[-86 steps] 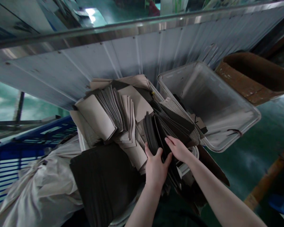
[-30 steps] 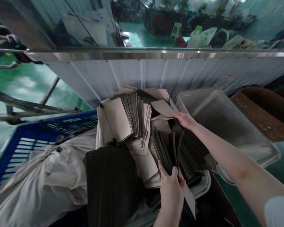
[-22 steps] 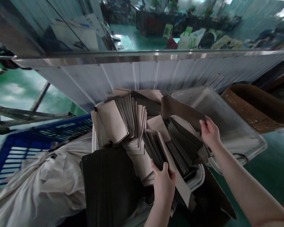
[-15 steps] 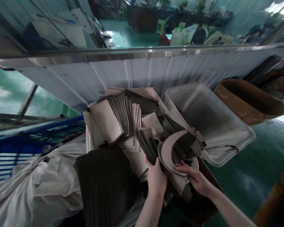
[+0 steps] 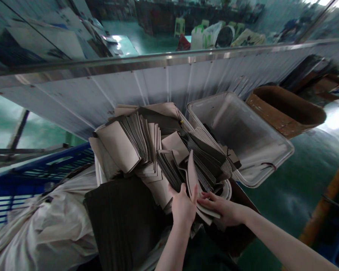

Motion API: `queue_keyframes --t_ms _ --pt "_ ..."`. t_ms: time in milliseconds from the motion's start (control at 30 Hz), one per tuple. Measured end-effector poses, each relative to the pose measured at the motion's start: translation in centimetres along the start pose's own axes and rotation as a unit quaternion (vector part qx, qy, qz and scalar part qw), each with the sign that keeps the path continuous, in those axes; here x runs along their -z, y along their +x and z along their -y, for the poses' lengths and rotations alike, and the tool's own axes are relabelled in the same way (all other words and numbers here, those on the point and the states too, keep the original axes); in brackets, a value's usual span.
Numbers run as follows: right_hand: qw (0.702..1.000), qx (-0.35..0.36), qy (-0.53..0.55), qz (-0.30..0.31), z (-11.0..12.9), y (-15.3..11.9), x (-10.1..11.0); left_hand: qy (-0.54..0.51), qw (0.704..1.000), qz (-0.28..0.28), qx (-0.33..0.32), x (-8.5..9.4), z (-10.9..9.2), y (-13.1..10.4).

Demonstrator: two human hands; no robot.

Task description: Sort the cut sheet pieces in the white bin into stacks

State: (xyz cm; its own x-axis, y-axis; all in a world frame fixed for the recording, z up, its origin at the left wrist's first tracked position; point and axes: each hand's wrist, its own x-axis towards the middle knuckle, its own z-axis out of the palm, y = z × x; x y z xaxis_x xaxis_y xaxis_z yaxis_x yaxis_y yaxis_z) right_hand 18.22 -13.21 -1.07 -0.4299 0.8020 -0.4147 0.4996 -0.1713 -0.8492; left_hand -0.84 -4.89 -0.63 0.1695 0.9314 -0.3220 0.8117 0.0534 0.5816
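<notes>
My left hand (image 5: 183, 209) is closed round the lower end of a stack of dark sheets (image 5: 168, 168), its thumb next to a curved tan cardboard piece (image 5: 192, 173). From the right, my right hand (image 5: 222, 209) grips the lower part of that curved piece, whose tip stands up nearly edge-on to me. More thin sheets, dark on one face and tan on the other, lie fanned just behind my hands, among them a dark bundle (image 5: 205, 162). Fingertips under the pieces are partly hidden.
A tan-and-dark sheet pile (image 5: 118, 145) and a large dark stack (image 5: 121, 218) lie left. Beyond my right hand stand a translucent plastic bin (image 5: 274, 165) and a brown cardboard box (image 5: 288, 124). A blue crate (image 5: 59, 162) holds pale cloth (image 5: 56, 229). A ribbed wall (image 5: 155, 84) runs behind.
The curved piece has turned from showing its broad crescent face to nearly edge-on. My right hand has moved left and down, closer to my left hand. The view has shifted slightly right.
</notes>
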Motion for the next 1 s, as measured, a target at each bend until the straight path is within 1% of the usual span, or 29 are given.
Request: queue_keyframes --t_ms 67,100,133,167,200,233,267,300,367,433,500,567,633,700,767,833,900,933,1000 --pt "0.997 0.013 0.032 0.065 0.2 0.6 1.2 0.014 1.000 0.006 0.007 0.0 -0.1 0.0" --pt "0.996 0.026 0.057 0.070 0.3 1.3 1.9 0.019 1.000 0.013 0.008 -0.1 -0.1 -0.1" --pt "0.995 0.036 0.081 0.043 0.3 2.5 2.5 0.023 1.000 0.017 0.007 -0.1 -0.1 -0.1" --pt "0.993 0.044 0.103 -0.019 0.3 4.1 3.0 0.026 0.999 0.018 0.006 -0.2 -0.1 -0.1" --pt "0.983 0.043 0.126 -0.124 0.2 6.0 3.2 0.030 0.999 0.017 0.004 -0.3 -0.1 -0.2" --pt "0.963 0.035 0.143 -0.227 0.2 8.1 3.2 0.034 0.999 0.014 0.002 -0.4 -0.1 -0.2" --pt "0.945 0.034 0.153 -0.289 0.1 10.4 3.0 0.039 0.999 0.011 -0.002 -0.5 -0.2 -0.2" --pt "0.939 0.041 0.160 -0.303 0.1 12.5 2.6 0.044 0.999 0.006 -0.006 -0.6 -0.2 -0.3" --pt "0.943 0.049 0.155 -0.292 0.1 16.0 1.5 0.050 0.999 -0.002 -0.014 -0.8 -0.4 -0.3" --pt "0.956 0.038 0.109 -0.269 0.0 18.1 0.8 0.054 0.998 -0.005 -0.013 -0.8 -0.5 -0.3" --pt "0.962 -0.007 0.023 -0.271 -0.2 19.1 1.2 0.055 0.998 -0.001 -0.007 -0.7 -0.5 -0.3" --pt "0.951 -0.064 -0.052 -0.297 -0.5 20.1 2.7 0.053 0.999 0.003 0.001 -0.7 -0.4 -0.3" --pt "0.933 -0.109 -0.091 -0.332 -0.8 21.7 5.2 0.049 0.999 0.001 0.007 -0.7 -0.2 -0.4" --pt "0.915 -0.138 -0.114 -0.362 -0.9 24.0 8.1 0.043 0.999 -0.007 0.017 -0.9 0.4 -0.5" --pt "0.906 -0.156 -0.132 -0.370 -0.5 26.6 10.6 0.030 0.999 -0.016 0.034 -1.1 1.1 -0.5" --pt "0.910 -0.155 -0.138 -0.358 0.3 28.7 12.6 0.004 0.999 -0.021 0.044 -1.2 2.0 -0.4" --pt "0.917 -0.136 -0.140 -0.347 1.3 30.0 14.3 -0.024 0.999 -0.020 0.042 -1.1 2.6 -0.4" --pt "0.918 -0.121 -0.143 -0.349 2.0 30.2 15.2 -0.037 0.998 -0.015 0.039 -1.0 2.9 -0.3" --pt "0.913 -0.089 -0.152 -0.367 3.4 29.7 17.3 -0.053 0.998 0.002 0.038 -0.7 3.2 -0.3"
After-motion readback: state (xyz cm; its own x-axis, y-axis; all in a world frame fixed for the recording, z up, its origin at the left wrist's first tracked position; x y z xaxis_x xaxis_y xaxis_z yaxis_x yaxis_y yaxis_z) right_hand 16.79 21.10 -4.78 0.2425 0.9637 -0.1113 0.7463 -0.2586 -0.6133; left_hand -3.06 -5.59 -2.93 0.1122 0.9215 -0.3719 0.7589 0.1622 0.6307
